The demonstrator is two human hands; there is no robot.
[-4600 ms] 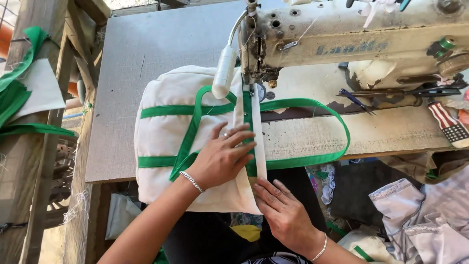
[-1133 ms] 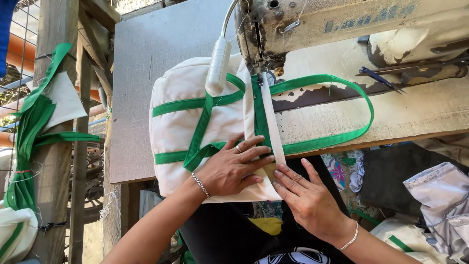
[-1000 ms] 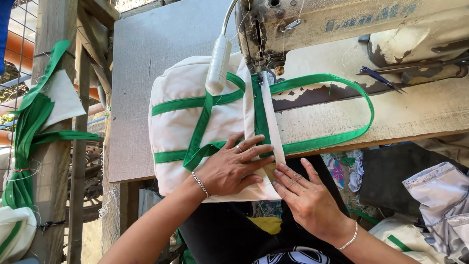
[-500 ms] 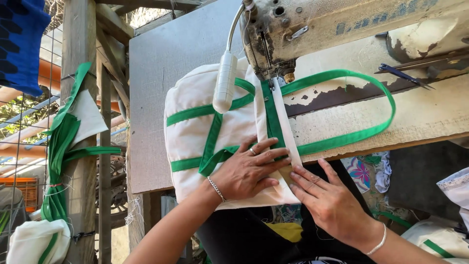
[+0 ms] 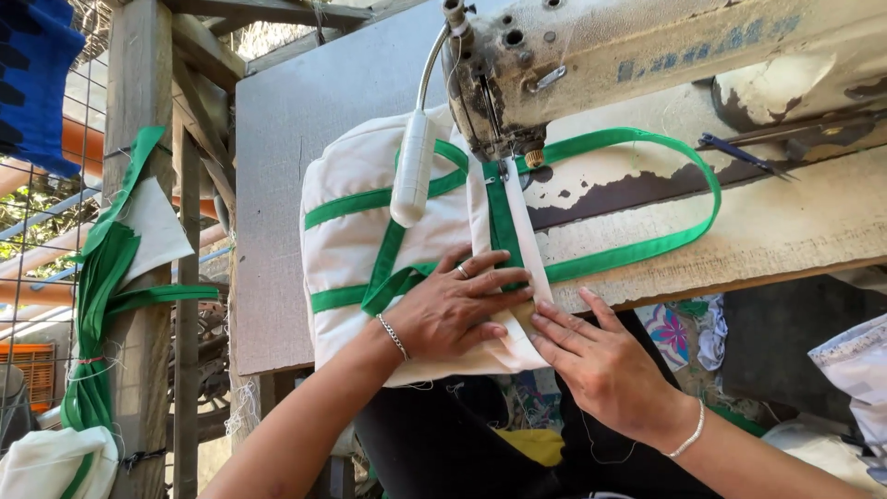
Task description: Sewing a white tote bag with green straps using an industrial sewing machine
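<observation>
Two bare hands press a white cloth bag flat under a sewing machine.

In the head view, the left hand (image 5: 453,310) lies spread, fingers apart, on the white bag (image 5: 356,240) and its green strap (image 5: 647,245); the right hand (image 5: 601,370) rests flat at the bag's lower edge, gripping nothing. The bag sits on the worn table (image 5: 795,222) beneath the sewing machine (image 5: 628,55), whose white lamp (image 5: 413,171) hangs over the cloth. Green straps (image 5: 102,296) hang on a wooden post (image 5: 139,111) at left.

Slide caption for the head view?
Both hands, left hand and right hand, press a white fabric bag with green straps flat under a worn sewing machine.
</observation>
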